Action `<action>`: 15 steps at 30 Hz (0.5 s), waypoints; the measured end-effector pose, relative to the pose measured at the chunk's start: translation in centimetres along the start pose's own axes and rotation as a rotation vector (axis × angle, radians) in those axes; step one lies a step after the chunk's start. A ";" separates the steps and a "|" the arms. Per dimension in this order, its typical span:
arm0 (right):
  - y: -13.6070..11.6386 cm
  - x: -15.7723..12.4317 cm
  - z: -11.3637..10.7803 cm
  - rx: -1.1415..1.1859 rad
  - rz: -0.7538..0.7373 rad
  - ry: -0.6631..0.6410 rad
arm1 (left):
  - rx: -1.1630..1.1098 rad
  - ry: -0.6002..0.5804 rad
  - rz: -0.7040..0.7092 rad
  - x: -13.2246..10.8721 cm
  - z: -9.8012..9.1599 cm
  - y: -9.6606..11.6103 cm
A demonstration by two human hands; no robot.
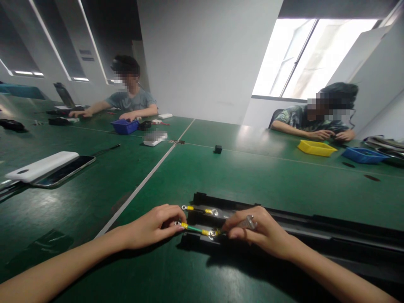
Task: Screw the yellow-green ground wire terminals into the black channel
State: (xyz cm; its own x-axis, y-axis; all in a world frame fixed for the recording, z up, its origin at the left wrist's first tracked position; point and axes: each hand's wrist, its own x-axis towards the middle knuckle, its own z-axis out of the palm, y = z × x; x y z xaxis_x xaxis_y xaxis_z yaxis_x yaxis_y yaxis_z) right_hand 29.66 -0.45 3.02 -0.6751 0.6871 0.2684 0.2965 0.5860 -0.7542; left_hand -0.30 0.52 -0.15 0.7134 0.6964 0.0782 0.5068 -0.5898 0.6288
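A long black channel-shaped part (315, 229) lies across the green table in front of me. At its left end are two short green-and-yellow wires with ring terminals, the upper wire (198, 209) and the lower wire (197, 229). My left hand (158, 225) pinches the left end of the lower wire. My right hand (259, 233) is closed on a small silvery metal tool or part (248, 222), its fingertips pressed at the lower wire's right terminal (213, 232).
A white power bank (41, 166) and a phone (65, 170) lie at the left. Two other people sit across the table, one by a blue bin (125, 126), one by a yellow tray (316, 147) and a blue tray (362, 155). A small black block (217, 149) sits mid-table.
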 end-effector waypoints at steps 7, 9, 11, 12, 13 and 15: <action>0.1 -0.1 0.0 -0.002 -0.048 0.016 | 0.000 0.002 0.004 0.0 0.0 0.0; 0.1 0.0 0.0 0.006 -0.066 0.018 | 0.000 0.001 0.001 0.0 0.0 0.0; 0.1 0.0 0.1 0.013 -0.088 0.020 | -0.003 0.000 0.001 0.0 0.0 0.0; 0.0 0.1 0.1 0.013 -0.102 0.022 | -0.005 -0.001 0.001 0.0 0.0 0.0; 0.0 0.1 0.1 0.010 -0.115 0.024 | -0.006 0.001 0.000 0.0 0.0 0.0; 0.0 0.2 0.1 0.001 -0.136 0.026 | -0.007 0.002 -0.003 0.0 -0.1 0.0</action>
State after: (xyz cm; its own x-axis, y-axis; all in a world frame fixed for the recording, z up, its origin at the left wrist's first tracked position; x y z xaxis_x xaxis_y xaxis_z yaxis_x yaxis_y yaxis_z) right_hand 29.49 -0.32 3.02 -0.6910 0.6127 0.3836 0.2028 0.6736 -0.7107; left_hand -0.30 0.57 -0.10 0.7112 0.6987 0.0775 0.5055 -0.5849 0.6343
